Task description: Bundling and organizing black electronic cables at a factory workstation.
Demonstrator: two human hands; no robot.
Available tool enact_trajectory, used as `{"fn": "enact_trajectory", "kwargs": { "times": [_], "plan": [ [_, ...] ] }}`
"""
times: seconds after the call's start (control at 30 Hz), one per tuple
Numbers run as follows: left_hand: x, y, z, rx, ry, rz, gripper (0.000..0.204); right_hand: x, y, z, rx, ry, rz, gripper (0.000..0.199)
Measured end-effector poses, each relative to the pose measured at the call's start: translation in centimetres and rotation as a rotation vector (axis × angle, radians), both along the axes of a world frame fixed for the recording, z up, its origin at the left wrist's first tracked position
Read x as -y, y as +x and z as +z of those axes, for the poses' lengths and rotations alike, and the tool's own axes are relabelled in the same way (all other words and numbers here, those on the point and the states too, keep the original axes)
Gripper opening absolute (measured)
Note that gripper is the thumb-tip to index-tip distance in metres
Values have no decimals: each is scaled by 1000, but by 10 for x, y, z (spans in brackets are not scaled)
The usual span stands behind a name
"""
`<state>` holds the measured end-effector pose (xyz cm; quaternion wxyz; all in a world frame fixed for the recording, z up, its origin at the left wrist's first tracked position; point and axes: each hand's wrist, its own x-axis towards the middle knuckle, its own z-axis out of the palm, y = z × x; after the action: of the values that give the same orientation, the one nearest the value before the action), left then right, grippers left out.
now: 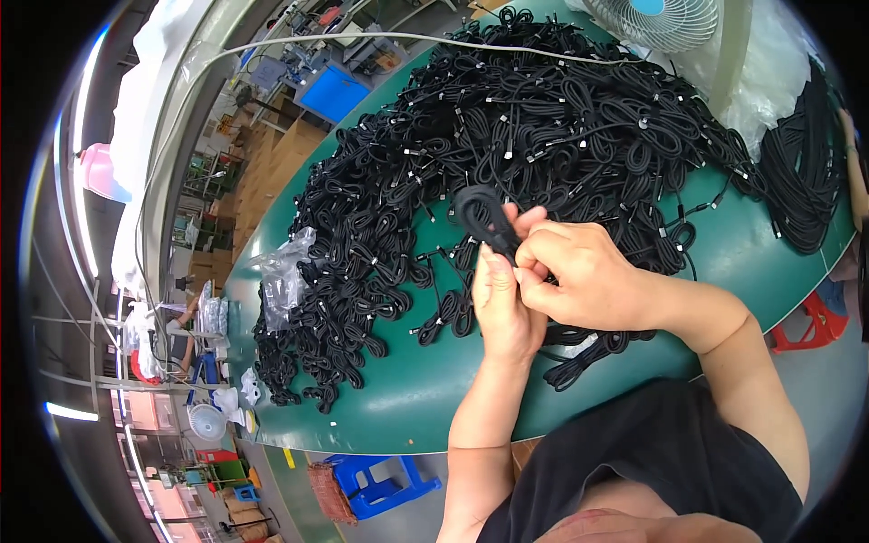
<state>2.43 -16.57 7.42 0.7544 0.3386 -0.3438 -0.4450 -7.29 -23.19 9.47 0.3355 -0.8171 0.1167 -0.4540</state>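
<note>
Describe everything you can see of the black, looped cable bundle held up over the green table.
The black, looped cable bundle is wound into an elongated coil of several strands, matte and flexible-looking. Its rounded end tilts up and away from the person, leaving an open eye. The lower end narrows into the person's left grip, with the right grip closed in beside it, covering that part. Its connectors can't be made out. It appears raised above the smooth green table.

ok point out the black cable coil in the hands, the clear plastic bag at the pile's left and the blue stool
Black cable coil (500,235), head view: on the strands of its loop.
Clear plastic bag (285,283), head view: on its crumpled middle.
Blue stool (378,496), head view: on its plastic body.
</note>
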Motion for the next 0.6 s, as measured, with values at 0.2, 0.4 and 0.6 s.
{"fn": "enact_trajectory", "kwargs": {
  "times": [0.2,0.4,0.6],
  "plan": [
    [-1,5,6,-41,-31,-27,50,-2,1,4,-12,116,-39,11],
    [3,-5,7,-143,-11,50,45,0,10,4,22,100,-94,5],
    [-14,15,11,-90,96,-107,44,14,-8,38,181,-101,-191,19]
  ]
}}
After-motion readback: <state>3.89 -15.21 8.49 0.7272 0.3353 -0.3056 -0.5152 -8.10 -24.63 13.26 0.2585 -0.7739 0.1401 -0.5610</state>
